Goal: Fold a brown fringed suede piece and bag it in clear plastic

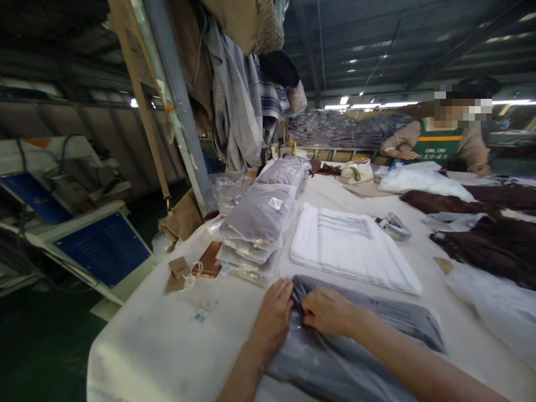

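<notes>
A dark grey item in a clear plastic bag (343, 363) lies on the white-covered table (167, 335) in front of me. My left hand (275, 312) is at the bag's left end, its fingers bent and pressed together on the plastic edge. Beside it, my right hand (324, 311) is curled with the fingertips closed on the bag near the same end. Just behind the bag lies a folded white cloth with grey stripes (352, 248). Stacked bagged grey garments (259, 218) stand beyond my left hand.
Brown tags with string (179, 269), a brown flat item (208, 261) and small stickers (204, 311) lie at left. Dark brown fabric (489, 245) and clear plastic (498, 301) lie at right. A person in a green apron (439, 146) stands across. A metal post (180, 106) rises at left.
</notes>
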Demonstrator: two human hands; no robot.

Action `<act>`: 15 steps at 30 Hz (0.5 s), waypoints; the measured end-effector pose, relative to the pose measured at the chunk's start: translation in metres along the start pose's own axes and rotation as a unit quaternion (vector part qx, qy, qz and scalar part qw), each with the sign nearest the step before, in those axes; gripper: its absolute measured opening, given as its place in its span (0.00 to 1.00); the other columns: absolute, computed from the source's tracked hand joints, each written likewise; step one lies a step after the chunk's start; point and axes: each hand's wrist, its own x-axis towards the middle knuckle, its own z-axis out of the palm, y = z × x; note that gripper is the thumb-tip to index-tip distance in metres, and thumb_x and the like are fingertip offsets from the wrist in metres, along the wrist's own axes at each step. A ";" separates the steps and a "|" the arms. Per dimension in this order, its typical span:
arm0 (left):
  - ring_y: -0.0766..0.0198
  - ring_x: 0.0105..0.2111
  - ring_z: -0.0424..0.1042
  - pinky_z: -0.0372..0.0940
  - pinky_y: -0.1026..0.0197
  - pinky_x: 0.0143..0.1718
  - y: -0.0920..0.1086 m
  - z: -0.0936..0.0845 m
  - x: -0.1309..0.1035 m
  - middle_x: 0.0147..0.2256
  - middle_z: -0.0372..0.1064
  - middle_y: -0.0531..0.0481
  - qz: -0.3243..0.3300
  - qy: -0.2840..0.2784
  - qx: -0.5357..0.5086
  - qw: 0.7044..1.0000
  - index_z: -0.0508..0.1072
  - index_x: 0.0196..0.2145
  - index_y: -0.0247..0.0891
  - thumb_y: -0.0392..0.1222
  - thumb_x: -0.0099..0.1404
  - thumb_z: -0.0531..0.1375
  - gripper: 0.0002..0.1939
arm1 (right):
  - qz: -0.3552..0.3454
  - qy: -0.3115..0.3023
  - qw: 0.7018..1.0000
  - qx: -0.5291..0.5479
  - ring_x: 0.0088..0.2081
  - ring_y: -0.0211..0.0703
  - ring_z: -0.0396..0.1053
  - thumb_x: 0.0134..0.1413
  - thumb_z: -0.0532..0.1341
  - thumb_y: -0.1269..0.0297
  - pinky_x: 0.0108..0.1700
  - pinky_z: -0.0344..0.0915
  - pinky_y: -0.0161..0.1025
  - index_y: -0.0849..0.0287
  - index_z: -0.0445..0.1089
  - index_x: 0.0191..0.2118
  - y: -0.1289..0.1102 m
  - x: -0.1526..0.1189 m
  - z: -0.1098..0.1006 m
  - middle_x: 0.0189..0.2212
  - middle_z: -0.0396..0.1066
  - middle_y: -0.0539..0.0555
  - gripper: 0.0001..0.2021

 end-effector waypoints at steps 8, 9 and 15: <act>0.55 0.58 0.57 0.56 0.46 0.58 -0.006 0.008 -0.001 0.57 0.59 0.39 0.009 0.021 0.027 0.999 0.62 0.55 0.33 0.31 0.63 0.46 0.23 | 0.170 0.074 0.982 -0.034 0.34 0.57 0.73 0.31 0.69 0.57 0.33 0.67 0.42 0.63 0.75 0.32 0.012 0.007 -0.017 0.31 0.76 0.62 0.19; 0.55 0.58 0.56 0.56 0.46 0.59 -0.006 0.007 -0.001 0.57 0.59 0.39 0.003 0.025 0.027 0.999 0.62 0.55 0.32 0.32 0.63 0.46 0.23 | 0.180 0.092 0.979 -0.036 0.35 0.56 0.74 0.38 0.66 0.58 0.34 0.68 0.42 0.63 0.74 0.33 0.015 -0.004 -0.016 0.31 0.76 0.62 0.15; 0.57 0.59 0.56 0.53 0.50 0.60 -0.003 0.001 0.000 0.58 0.57 0.39 -0.061 0.046 -0.020 0.997 0.61 0.56 0.31 0.37 0.61 0.48 0.25 | -0.022 0.342 0.926 -0.162 0.41 0.45 0.72 0.57 0.54 0.60 0.41 0.67 0.38 0.53 0.69 0.44 0.030 -0.105 0.058 0.41 0.75 0.54 0.12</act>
